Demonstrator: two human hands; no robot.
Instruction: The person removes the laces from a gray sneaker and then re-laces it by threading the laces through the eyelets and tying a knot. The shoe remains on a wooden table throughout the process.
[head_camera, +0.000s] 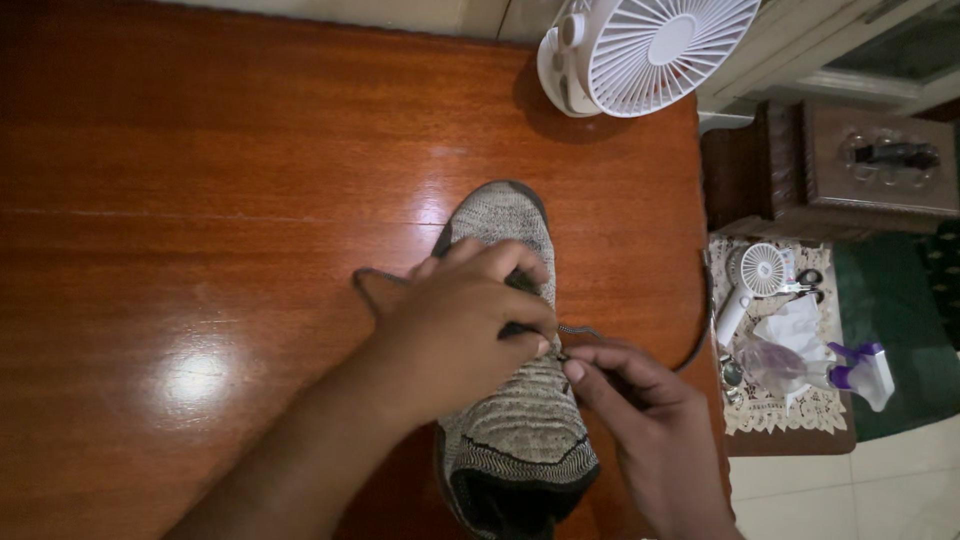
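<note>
1. I'm looking straight down at a grey knit shoe (515, 400) lying on a glossy red-brown wooden table (200, 200), toe pointing away from me, collar nearest me.
2. My left hand (455, 330) lies flat over the middle of the shoe, covering the lacing area, fingers curled down and pressing a dark part of the upper; the fingertips are closed against the shoe.
3. Just right of that grip, my right hand (640, 420) pinches the dark shoelace (580, 330) between thumb and forefinger, right at the shoe's right edge. The two hands sit almost touching at the pinch.
4. From the pinch, the lace runs out right and curves across the table toward its right edge.
5. On the other side of the left hand, a loop of the same lace lies on the wood, just beside the knuckles.
6. Beyond both hands, past the toe, a white desk fan (640, 50) stands at the table's far edge.
7. Well off to the right of the grip, lower than the tabletop, a small stand with a lace cloth (790, 410) carries a white handheld fan (755, 280) and a purple-topped spray bottle (860, 370).
</note>
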